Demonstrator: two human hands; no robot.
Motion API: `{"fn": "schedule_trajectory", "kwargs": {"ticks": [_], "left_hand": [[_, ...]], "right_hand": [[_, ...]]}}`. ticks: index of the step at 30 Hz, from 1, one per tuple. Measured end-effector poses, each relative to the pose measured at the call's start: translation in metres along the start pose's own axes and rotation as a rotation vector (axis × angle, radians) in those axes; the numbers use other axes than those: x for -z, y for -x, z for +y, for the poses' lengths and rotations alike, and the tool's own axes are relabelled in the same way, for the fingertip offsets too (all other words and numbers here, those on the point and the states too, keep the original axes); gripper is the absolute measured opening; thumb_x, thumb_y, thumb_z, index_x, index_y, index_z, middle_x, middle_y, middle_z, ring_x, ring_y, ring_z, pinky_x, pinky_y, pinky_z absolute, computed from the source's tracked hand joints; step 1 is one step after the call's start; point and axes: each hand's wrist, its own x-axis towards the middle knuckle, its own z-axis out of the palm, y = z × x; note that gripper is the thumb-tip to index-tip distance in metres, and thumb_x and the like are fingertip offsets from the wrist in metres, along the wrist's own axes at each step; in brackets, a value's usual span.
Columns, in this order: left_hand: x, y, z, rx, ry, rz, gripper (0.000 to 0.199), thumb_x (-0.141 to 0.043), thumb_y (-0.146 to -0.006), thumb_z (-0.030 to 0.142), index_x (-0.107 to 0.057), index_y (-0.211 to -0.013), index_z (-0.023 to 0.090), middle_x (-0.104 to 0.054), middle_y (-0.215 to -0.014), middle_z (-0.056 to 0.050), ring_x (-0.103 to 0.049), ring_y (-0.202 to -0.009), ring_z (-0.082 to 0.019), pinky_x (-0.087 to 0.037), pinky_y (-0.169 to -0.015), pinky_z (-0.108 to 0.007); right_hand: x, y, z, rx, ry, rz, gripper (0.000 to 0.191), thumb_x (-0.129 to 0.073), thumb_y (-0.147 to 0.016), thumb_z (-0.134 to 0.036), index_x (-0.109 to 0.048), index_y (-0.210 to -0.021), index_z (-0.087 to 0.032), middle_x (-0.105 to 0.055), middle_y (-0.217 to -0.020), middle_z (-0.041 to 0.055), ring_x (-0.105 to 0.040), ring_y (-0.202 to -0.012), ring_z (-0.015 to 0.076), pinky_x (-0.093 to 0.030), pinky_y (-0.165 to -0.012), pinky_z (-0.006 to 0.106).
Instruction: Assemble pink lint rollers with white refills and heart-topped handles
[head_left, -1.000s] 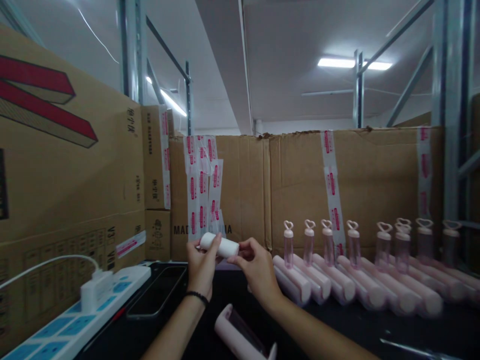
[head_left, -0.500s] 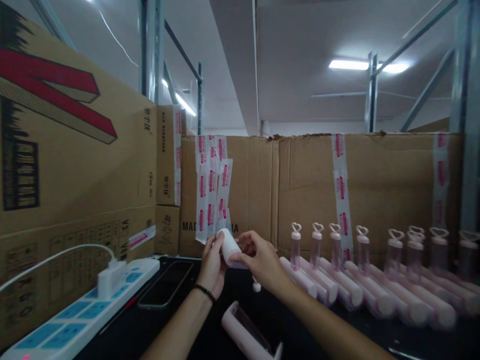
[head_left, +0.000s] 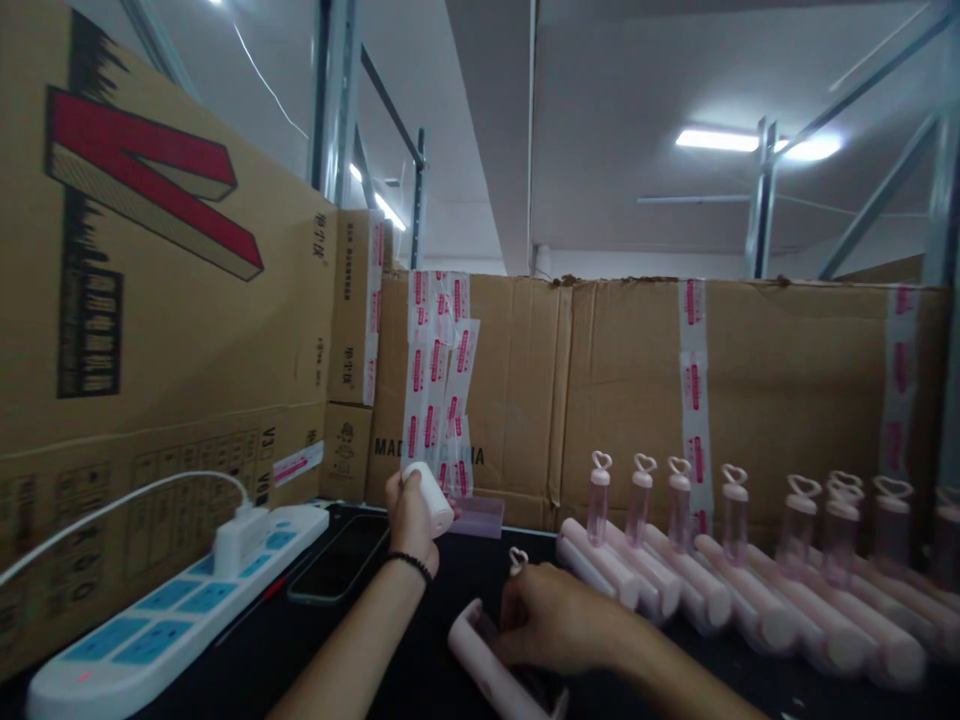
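Observation:
My left hand (head_left: pixel 411 522), with a dark beaded bracelet at the wrist, is wrapped round a white cylinder (head_left: pixel 430 500) held tilted in front of the cardboard. My right hand (head_left: pixel 551 615) is lower and to the right, fingers bent down over a pale pink tube-shaped piece (head_left: pixel 491 665) lying on the black table. A small pink heart-shaped loop (head_left: pixel 517 560) shows just above the right hand's knuckles. Whatever the right fingertips pinch is hidden. A translucent pinkish block (head_left: pixel 480 517) sits behind the left hand at the cardboard's foot.
Several pink cylinders (head_left: pixel 750 600) lie in a row at the right, with upright heart-topped tubes (head_left: pixel 679 500) behind them. At the left are a power strip (head_left: pixel 180 610) with a plugged charger (head_left: pixel 241 540) and a phone (head_left: pixel 341 560). Cardboard walls (head_left: pixel 630 400) enclose the back.
My right hand has left the white cylinder and moved down to the pink piece on the table. My left hand still holds the cylinder, now slightly further left. The view has shifted a little.

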Motion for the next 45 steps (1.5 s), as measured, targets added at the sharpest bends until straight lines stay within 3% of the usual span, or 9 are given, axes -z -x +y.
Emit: {"fn": "schedule_trajectory", "kwargs": {"ticks": [4,6,13,20,24,27,33,40,45], "left_hand": [[-0.002,0.004,0.001,0.042,-0.115,-0.05,0.038,-0.061,-0.094,0.035,-0.057,-0.127,0.018,-0.062,-0.124,-0.01,-0.065,-0.101,-0.024,-0.057,-0.084,-0.045],[-0.002,0.005,0.001,0.063,-0.18,-0.09,0.038,-0.061,-0.093,0.034,-0.057,-0.127,0.018,-0.062,-0.125,-0.01,-0.065,-0.102,-0.024,-0.056,-0.085,-0.045],[-0.005,0.009,-0.005,0.101,-0.349,-0.204,0.037,-0.061,-0.093,0.034,-0.057,-0.126,0.018,-0.063,-0.124,-0.01,-0.065,-0.1,-0.024,-0.057,-0.083,-0.044],[-0.005,0.009,-0.003,0.056,-0.475,-0.29,0.036,-0.06,-0.094,0.035,-0.057,-0.125,0.018,-0.064,-0.118,-0.009,-0.066,-0.093,-0.021,-0.058,-0.077,-0.04],[-0.006,0.018,0.004,0.056,-0.572,-0.487,0.032,-0.062,-0.093,0.032,-0.057,-0.121,0.017,-0.066,-0.095,-0.004,-0.064,-0.065,-0.013,-0.055,-0.052,-0.026],[-0.006,0.032,0.011,0.074,-0.607,-0.694,0.041,-0.077,-0.079,0.033,-0.057,-0.113,0.021,-0.064,-0.075,0.001,-0.06,-0.047,-0.014,-0.045,-0.032,-0.021],[-0.009,0.049,0.015,0.077,-0.535,-0.916,0.043,-0.08,-0.072,0.039,-0.055,-0.104,0.026,-0.063,-0.081,-0.001,-0.066,-0.058,-0.02,-0.047,-0.031,-0.021],[-0.018,0.053,0.004,0.083,-0.442,-0.893,0.054,-0.083,-0.068,0.032,-0.049,-0.109,0.026,-0.058,-0.09,0.001,-0.064,-0.063,-0.017,-0.054,-0.04,-0.025],[-0.021,0.06,0.0,0.089,-0.413,-0.84,0.053,-0.08,-0.072,0.03,-0.047,-0.113,0.024,-0.058,-0.09,0.001,-0.062,-0.07,-0.016,-0.056,-0.051,-0.026]], "right_hand": [[-0.005,0.004,0.001,-0.08,-0.007,-0.001,0.009,-0.062,-0.063,-0.019,-0.062,-0.054,-0.02,-0.064,-0.054,0.001,-0.061,-0.053,0.0168,-0.032,-0.041,0.022],[-0.004,0.007,0.004,-0.116,-0.004,0.045,0.002,-0.061,-0.063,-0.019,-0.063,-0.063,-0.02,-0.069,-0.064,0.0041,-0.065,-0.06,0.0194,-0.034,-0.043,0.022],[-0.003,0.023,0.017,-0.148,0.0,0.169,0.022,-0.06,-0.07,-0.021,-0.061,-0.092,-0.02,-0.072,-0.087,0.0086,-0.067,-0.076,0.0229,-0.037,-0.056,0.027],[0.002,0.029,0.019,-0.185,0.028,0.16,0.006,-0.059,-0.072,-0.026,-0.059,-0.073,-0.02,-0.067,-0.08,0.0077,-0.062,-0.075,0.0236,-0.031,-0.058,0.029],[0.006,0.029,0.022,-0.151,-0.115,0.229,0.008,-0.062,-0.069,-0.022,-0.054,-0.07,-0.021,-0.059,-0.069,0.001,-0.054,-0.066,0.0186,-0.029,-0.055,0.028],[0.005,0.023,0.03,-0.121,-0.355,0.278,0.007,-0.059,-0.071,-0.018,-0.053,-0.073,-0.021,-0.055,-0.063,-0.0027,-0.053,-0.059,0.0155,-0.031,-0.051,0.025],[-0.005,0.002,0.045,-0.099,-0.672,0.339,0.01,-0.045,-0.085,-0.02,-0.05,-0.093,-0.02,-0.057,-0.065,-0.0043,-0.056,-0.05,0.0125,-0.04,-0.046,0.021],[-0.008,0.001,0.039,-0.055,-0.877,0.413,0.015,-0.053,-0.089,-0.034,-0.051,-0.094,-0.02,-0.062,-0.072,-0.0024,-0.061,-0.056,0.0134,-0.048,-0.051,0.023],[-0.006,0.009,0.026,-0.016,-0.958,0.404,0.015,-0.053,-0.09,-0.028,-0.055,-0.099,-0.017,-0.065,-0.079,0.0003,-0.063,-0.061,0.0138,-0.051,-0.056,0.025]]}}
